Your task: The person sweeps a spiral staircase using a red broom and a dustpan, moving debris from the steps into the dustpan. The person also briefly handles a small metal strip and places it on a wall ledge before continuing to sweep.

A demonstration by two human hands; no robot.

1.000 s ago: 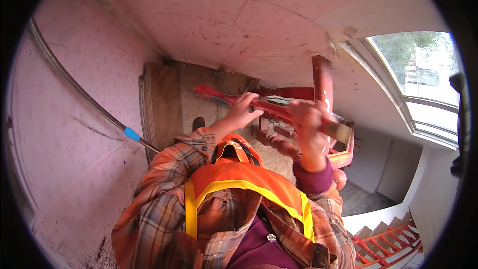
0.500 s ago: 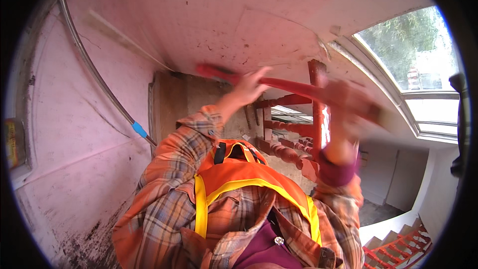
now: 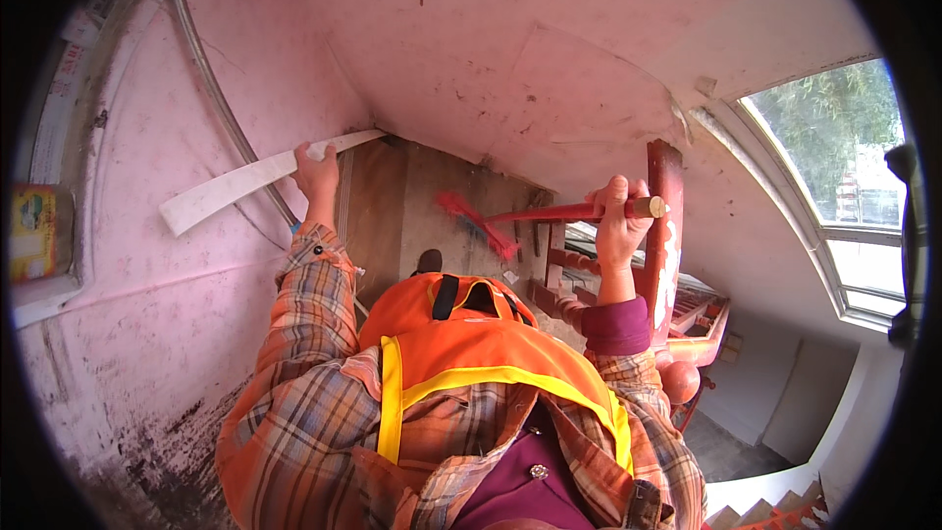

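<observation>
From the head view, I see the left hand [image 3: 316, 177] closed around a long white strip [image 3: 234, 188] by the pink wall [image 3: 206, 265], the right hand [image 3: 620, 221] gripping a red broom [image 3: 542, 213] near its handle end. A red post [image 3: 664, 236] crowds that fist; floor [image 3: 453, 247] opens between strip and railing [image 3: 569, 306], though whether the bristles touch it, I can't quite tell.

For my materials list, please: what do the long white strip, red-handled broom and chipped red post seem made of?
Long white strip: smooth, matt; plastic or painted wood, hard to tell.
Red-handled broom: probably painted wood, its bare end tan; vivid red bristles look plastic.
Chipped red post: worn paint, pale patches, perhaps over wood.
</observation>
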